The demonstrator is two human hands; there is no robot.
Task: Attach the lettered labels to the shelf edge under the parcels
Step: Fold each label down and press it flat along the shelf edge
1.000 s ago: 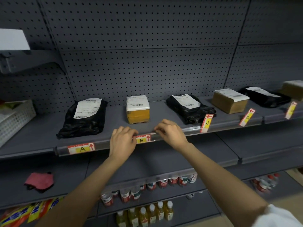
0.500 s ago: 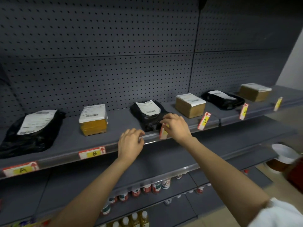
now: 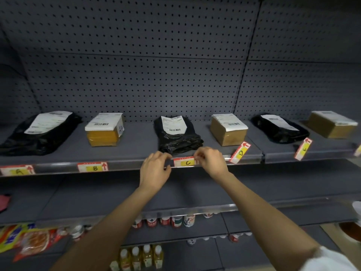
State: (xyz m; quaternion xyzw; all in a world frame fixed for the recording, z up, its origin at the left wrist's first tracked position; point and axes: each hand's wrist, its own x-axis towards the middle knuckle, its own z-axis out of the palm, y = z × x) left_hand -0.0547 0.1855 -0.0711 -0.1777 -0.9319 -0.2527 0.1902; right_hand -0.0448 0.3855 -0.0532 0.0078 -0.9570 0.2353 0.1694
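Note:
Several parcels, black bags and tan boxes, lie in a row on the grey shelf [image 3: 136, 151]. Labels A [image 3: 17, 170] and B [image 3: 92, 166] sit flat in the clear edge rail. Label C [image 3: 184, 162] lies level in the rail under the middle black bag [image 3: 176, 134]. My right hand [image 3: 212, 161] pinches its right end. My left hand [image 3: 156, 169] presses the rail just left of it. Labels D [image 3: 240, 152] and E [image 3: 302, 148] stick up tilted from the rail under their parcels.
A pegboard wall backs the shelf. Below is a second grey shelf [image 3: 195, 192] with a pink cloth [image 3: 4, 201] at its left. Lower shelves hold bottles [image 3: 175, 220], snack packets [image 3: 29, 239] and yellow drinks [image 3: 140, 257]. A white tub [image 3: 356, 207] is at the right.
My hands moved right from label B to label C. Label C went from tilted upright to level along the rail. My view shifted right along the shelf.

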